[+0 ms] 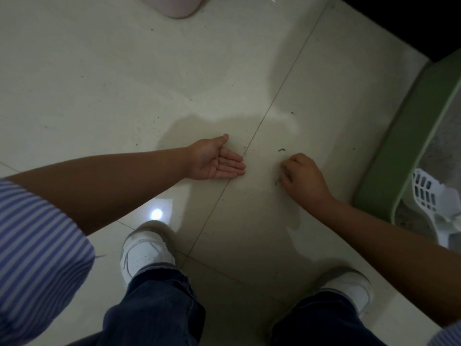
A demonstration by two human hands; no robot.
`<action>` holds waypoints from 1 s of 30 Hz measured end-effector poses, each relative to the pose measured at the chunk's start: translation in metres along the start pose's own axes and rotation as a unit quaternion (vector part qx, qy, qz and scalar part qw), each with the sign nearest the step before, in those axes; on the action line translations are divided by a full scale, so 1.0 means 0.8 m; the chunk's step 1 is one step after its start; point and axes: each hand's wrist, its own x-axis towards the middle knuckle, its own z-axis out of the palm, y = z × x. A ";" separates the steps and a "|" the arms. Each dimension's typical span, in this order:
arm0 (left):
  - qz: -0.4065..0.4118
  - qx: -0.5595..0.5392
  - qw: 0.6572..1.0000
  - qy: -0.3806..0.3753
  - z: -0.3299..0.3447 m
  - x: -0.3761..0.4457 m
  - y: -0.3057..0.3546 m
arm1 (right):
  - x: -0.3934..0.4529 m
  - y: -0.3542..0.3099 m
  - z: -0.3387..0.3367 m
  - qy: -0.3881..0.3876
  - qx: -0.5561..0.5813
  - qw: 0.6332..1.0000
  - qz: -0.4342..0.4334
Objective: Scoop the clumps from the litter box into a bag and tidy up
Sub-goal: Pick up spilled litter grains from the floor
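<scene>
My left hand (219,162) lies palm up just above the tiled floor, fingers straight, with a few grains of litter on the palm. My right hand (303,174) is to its right, fingers curled down onto the floor at some small dark bits of litter (278,181). More scattered litter bits (282,149) lie on the tile between the hands. The green litter box (399,156) stands at the right edge, with grey litter inside. A white slotted scoop (425,193) rests in its near corner.
A pink bin base (178,7) stands at the top of the view. My two white shoes (143,248) are planted on the tiles below the hands. A tile joint runs diagonally between the hands. Dark space lies beyond the floor at the top right.
</scene>
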 end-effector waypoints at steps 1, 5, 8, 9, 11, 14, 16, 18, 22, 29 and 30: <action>0.000 0.001 1.000 0.002 0.000 0.000 0.000 | -0.001 -0.003 0.002 -0.004 0.005 1.000 -0.004; -0.002 -0.002 1.000 0.004 0.000 0.001 0.000 | -0.019 -0.012 0.010 -0.011 -0.016 0.997 -0.071; -0.002 0.000 1.000 0.002 -0.001 0.002 0.000 | -0.022 -0.008 0.012 -0.042 -0.042 0.994 -0.093; -0.001 0.003 1.000 0.004 -0.001 0.002 0.000 | -0.020 -0.009 0.011 -0.054 -0.055 0.992 -0.095; -0.001 0.006 1.000 0.008 0.000 0.001 0.001 | -0.015 -0.007 0.011 -0.087 -0.059 0.990 -0.089; -0.005 0.014 1.000 0.012 0.002 0.000 0.001 | -0.008 -0.011 0.005 -0.104 -0.058 0.988 -0.096; -0.008 0.016 1.000 0.016 0.003 -0.003 0.002 | -0.007 -0.015 -0.005 -0.096 -0.093 0.980 -0.146; -0.007 0.015 1.000 0.018 0.005 -0.006 0.002 | -0.005 -0.015 -0.004 -0.056 -0.131 0.971 -0.193; -0.001 0.011 0.999 0.031 0.012 -0.011 0.003 | -0.005 -0.015 -0.001 -0.021 -0.183 0.957 -0.225; 0.008 -0.007 1.000 0.029 0.013 -0.012 0.004 | -0.005 -0.023 -0.003 -0.025 -0.108 0.985 -0.131; 0.010 -0.010 1.000 0.027 0.014 -0.013 0.004 | -0.001 -0.023 -0.006 -0.012 -0.064 0.995 -0.078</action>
